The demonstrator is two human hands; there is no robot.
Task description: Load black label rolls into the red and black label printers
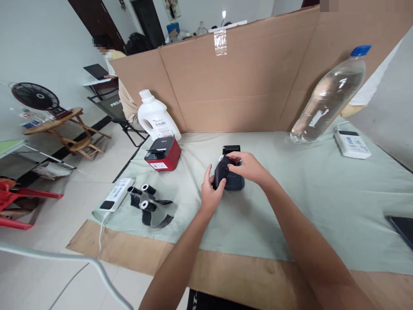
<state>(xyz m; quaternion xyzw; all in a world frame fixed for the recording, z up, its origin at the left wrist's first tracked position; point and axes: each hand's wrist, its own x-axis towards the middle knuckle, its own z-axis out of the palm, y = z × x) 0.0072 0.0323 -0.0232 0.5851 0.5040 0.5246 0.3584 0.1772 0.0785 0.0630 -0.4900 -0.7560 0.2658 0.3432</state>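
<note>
In front of me, my left hand point(211, 193) cups a small black-wrapped roll point(220, 174) with a white core end, thumb on one side and fingers on the other. At the roll's upper right side, my right hand point(250, 167) pinches the dark wrapping between thumb and fingers. Just behind and below the roll sits a small black device point(235, 184) with a raised part at its back, partly hidden by my hands. To the left, several similar black rolls point(149, 206) with white cores lie among torn pieces of dark wrapping point(158, 220).
A red-and-black box-shaped device point(172, 157) stands at left before a white jug point(161, 118). White power strips point(118, 194) lie at both sides. A large clear bottle point(329, 97) leans near the cardboard screen point(232, 86). A dark phone-like slab point(402, 228) lies right. Another person sits beyond.
</note>
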